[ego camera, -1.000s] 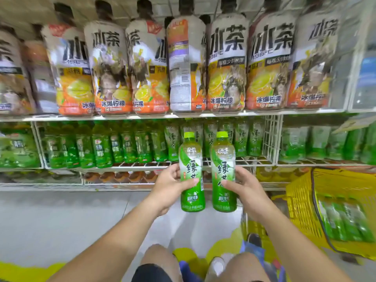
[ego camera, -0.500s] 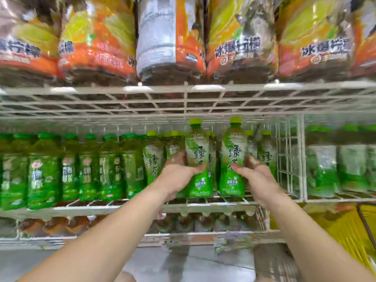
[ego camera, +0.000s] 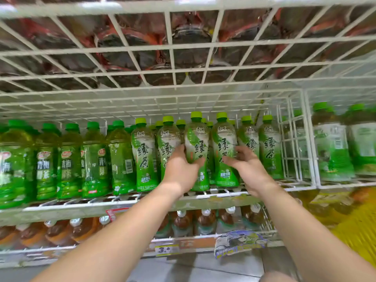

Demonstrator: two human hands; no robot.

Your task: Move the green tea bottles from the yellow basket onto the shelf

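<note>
The grip of my left hand point(ego camera: 180, 172) clamps the left green tea bottle point(ego camera: 196, 139), that of my right hand point(ego camera: 248, 171) the right green tea bottle point(ego camera: 223, 137), both at the front edge of the shelf point(ego camera: 61, 210), not yet released.

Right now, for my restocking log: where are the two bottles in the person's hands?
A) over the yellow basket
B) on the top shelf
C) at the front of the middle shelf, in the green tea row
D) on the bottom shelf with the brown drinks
C: the left hand grips the left bottle and the right hand grips the right bottle, both upright at the shelf front among matching labels.
</note>
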